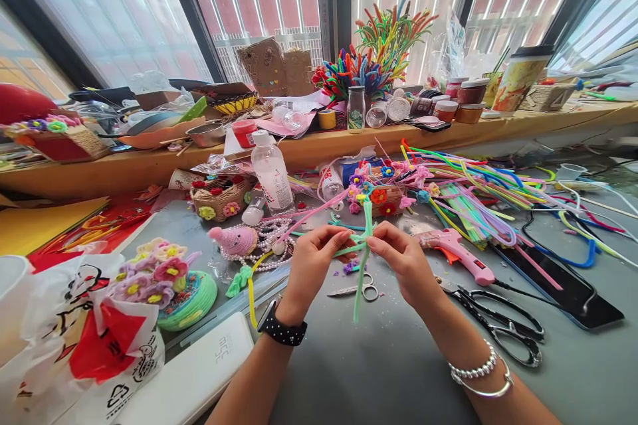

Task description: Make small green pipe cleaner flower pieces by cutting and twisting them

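Between my hands, above the grey table, is a bundle of light green pipe cleaners (367,216) crossing one another, with one long end hanging down. My left hand (316,259) pinches the strands on the left side of the crossing. On the other side, my right hand (401,257) grips them near the middle with thumb and fingertips. Small silver scissors (369,289) lie on the table just below the hands. Close to my right hand rests a pink glue gun (461,252), and black-handled scissors (498,322) lie beside my right forearm.
A pile of colourful pipe cleaners (478,186) spreads at the right beside a dark phone (563,285). A plastic bottle (272,172) stands behind a pink knitted cone (234,239) and pearl strings. At left are a green flower pot (192,302), a white box (199,372) and a plastic bag (100,339).
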`<action>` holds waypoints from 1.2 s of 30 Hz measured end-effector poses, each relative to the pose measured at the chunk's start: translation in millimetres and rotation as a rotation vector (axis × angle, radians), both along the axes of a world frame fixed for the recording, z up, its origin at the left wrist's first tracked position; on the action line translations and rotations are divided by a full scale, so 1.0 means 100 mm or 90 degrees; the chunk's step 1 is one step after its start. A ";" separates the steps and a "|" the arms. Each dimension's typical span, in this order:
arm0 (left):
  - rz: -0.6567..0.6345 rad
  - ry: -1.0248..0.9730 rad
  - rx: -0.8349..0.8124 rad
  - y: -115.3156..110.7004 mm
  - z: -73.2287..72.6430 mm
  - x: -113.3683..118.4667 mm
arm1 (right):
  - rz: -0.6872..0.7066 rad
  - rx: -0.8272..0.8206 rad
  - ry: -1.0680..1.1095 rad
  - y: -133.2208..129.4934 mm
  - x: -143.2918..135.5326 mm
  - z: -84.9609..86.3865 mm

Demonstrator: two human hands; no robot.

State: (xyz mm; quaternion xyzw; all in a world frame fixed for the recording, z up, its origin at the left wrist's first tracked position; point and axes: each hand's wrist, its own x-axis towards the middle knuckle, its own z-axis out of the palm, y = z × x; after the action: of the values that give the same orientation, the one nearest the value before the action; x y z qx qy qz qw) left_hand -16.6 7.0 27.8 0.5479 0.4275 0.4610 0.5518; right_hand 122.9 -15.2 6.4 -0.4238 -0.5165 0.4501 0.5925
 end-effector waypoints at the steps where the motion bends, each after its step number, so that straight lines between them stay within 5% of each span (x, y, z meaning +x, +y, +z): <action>1: 0.002 0.003 0.001 -0.01 0.00 0.01 | -0.020 -0.003 0.014 0.00 -0.01 0.00; 5: -0.013 0.004 -0.014 -0.01 0.00 0.03 | -0.059 -0.032 0.052 0.01 0.00 -0.01; 13: -0.132 -0.056 -0.091 -0.02 0.03 0.02 | 0.021 -0.056 0.005 0.01 0.03 0.02; 28: -0.151 -0.089 -0.125 -0.03 0.01 0.02 | 0.062 -0.077 -0.019 0.02 0.06 0.05; 36: -0.138 -0.100 -0.165 0.01 -0.03 0.01 | -0.047 -0.071 0.057 0.06 0.07 -0.01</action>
State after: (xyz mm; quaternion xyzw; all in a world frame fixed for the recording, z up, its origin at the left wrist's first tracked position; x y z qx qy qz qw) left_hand -15.2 7.8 24.9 0.4774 0.3769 0.3814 0.6961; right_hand 129.7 -9.2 5.0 -0.4544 -0.4478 0.4743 0.6067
